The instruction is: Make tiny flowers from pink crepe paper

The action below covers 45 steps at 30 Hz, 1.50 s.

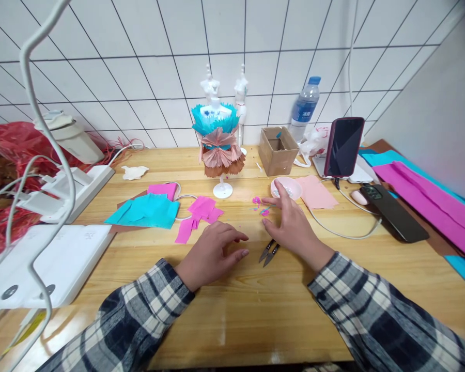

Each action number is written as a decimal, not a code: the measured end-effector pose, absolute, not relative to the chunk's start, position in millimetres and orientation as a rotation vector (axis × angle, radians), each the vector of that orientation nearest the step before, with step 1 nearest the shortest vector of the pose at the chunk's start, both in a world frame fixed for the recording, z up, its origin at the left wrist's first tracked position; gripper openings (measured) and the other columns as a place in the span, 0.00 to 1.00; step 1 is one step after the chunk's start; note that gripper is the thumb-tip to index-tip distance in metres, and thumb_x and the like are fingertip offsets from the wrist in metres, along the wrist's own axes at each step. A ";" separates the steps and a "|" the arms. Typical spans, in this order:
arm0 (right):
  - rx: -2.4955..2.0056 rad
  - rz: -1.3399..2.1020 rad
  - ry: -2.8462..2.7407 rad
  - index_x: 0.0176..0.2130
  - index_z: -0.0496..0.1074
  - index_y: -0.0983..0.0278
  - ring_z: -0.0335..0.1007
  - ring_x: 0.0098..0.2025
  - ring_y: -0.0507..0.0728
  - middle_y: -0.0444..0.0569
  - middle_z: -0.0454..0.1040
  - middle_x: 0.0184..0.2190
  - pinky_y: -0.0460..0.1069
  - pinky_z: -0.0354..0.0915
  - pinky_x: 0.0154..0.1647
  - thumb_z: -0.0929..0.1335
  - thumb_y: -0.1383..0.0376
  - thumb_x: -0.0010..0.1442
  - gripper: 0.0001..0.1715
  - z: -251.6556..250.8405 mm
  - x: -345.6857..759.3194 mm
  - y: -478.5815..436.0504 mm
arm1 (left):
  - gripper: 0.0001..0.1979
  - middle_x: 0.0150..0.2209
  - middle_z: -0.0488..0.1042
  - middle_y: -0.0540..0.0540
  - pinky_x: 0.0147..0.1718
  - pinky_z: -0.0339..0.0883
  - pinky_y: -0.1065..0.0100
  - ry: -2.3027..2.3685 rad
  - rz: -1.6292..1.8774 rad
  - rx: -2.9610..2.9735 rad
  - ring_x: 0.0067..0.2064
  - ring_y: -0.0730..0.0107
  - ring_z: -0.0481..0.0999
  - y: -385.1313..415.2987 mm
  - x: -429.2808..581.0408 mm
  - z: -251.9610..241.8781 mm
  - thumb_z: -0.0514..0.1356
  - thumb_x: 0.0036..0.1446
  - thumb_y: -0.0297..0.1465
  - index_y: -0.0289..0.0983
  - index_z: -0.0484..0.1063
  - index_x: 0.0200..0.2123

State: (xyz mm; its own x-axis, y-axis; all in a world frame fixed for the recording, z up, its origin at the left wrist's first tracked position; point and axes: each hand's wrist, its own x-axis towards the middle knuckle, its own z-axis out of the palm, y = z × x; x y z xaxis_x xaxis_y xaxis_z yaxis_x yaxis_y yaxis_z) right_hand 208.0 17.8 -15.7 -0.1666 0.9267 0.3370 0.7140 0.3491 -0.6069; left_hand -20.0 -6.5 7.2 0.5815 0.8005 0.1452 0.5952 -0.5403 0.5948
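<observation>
My left hand (217, 253) hovers low over the table with its fingers apart and nothing in them. My right hand (292, 225) is open too, reaching over the near side of a small pink bowl (294, 190) that holds small pale bits. Beneath its wrist lie dark thread snips (269, 253). By its fingertips are small pink and blue paper scraps (264, 211). Left of centre lie magenta crepe paper pieces (204, 209) and a blue crepe paper sheet (145, 211). Behind them stands a small white mannequin (216, 111) dressed in blue, pink and brown pleated paper.
A cardboard box (278, 155), a water bottle (305, 106) and a propped phone (344, 147) stand at the back. Another phone (393, 213) and long paper strips (434, 201) lie right. Leftward are a power strip (81, 191), a white cable (67, 170) and a white device (58, 258).
</observation>
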 end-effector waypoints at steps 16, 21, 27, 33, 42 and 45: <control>-1.727 0.230 -2.128 0.56 0.66 0.58 0.72 0.41 0.57 0.46 0.76 0.37 0.49 0.63 0.37 0.65 0.67 0.60 0.24 -15.5 205.7 21.7 | 0.11 0.34 0.76 0.46 0.41 0.64 0.62 1.150 0.649 2.254 0.39 0.65 0.72 -2.2 -15.0 2.6 0.59 0.58 0.38 0.39 0.75 0.38; -1.596 0.392 -1.968 0.58 0.62 0.59 0.71 0.32 0.55 0.45 0.76 0.35 0.48 0.60 0.30 0.66 0.66 0.58 0.27 -10.6 203.2 15.6 | 0.12 0.37 0.78 0.45 0.43 0.66 0.60 1.337 0.793 2.003 0.41 0.64 0.74 4.9 -2.8 0.0 0.58 0.59 0.39 0.38 0.76 0.38; -1.436 0.613 -1.894 0.59 0.58 0.59 0.62 0.23 0.50 0.43 0.74 0.34 0.46 0.58 0.26 0.66 0.67 0.56 0.31 -6.9 199.2 2.4 | 0.15 0.43 0.77 0.43 0.48 0.66 0.57 1.347 0.859 1.887 0.47 0.59 0.74 6.7 4.5 7.3 0.60 0.56 0.40 0.38 0.76 0.42; -1.289 0.709 -1.988 0.60 0.55 0.58 0.61 0.25 0.50 0.42 0.74 0.33 0.45 0.58 0.27 0.66 0.70 0.55 0.34 -2.2 194.5 -9.2 | 0.10 0.39 0.77 0.45 0.46 0.65 0.60 1.269 0.812 2.021 0.44 0.63 0.74 4.1 1.0 10.1 0.64 0.52 0.37 0.39 0.79 0.36; -1.275 0.839 -1.959 0.58 0.54 0.58 0.54 0.22 0.49 0.41 0.73 0.32 0.45 0.55 0.25 0.66 0.71 0.55 0.34 -2.5 194.6 -9.3 | 0.04 0.34 0.78 0.46 0.41 0.66 0.63 1.224 0.716 2.115 0.38 0.65 0.75 2.9 -2.6 7.8 0.64 0.53 0.33 0.40 0.79 0.32; -1.252 0.892 -1.928 0.58 0.54 0.58 0.54 0.24 0.49 0.42 0.72 0.33 0.45 0.56 0.25 0.68 0.68 0.54 0.35 -2.4 194.6 -9.6 | 0.05 0.33 0.78 0.46 0.40 0.67 0.64 1.207 0.707 2.035 0.38 0.66 0.75 3.4 -2.9 7.4 0.63 0.53 0.32 0.39 0.79 0.32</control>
State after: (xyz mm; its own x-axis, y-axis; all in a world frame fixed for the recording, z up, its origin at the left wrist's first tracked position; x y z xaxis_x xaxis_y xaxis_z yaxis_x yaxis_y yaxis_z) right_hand 194.6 -9.6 -2.4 -0.3215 0.9329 0.1622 0.4803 0.3083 -0.8211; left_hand -2.9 3.4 7.4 0.4277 0.8964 0.1162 0.5395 -0.3564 0.7628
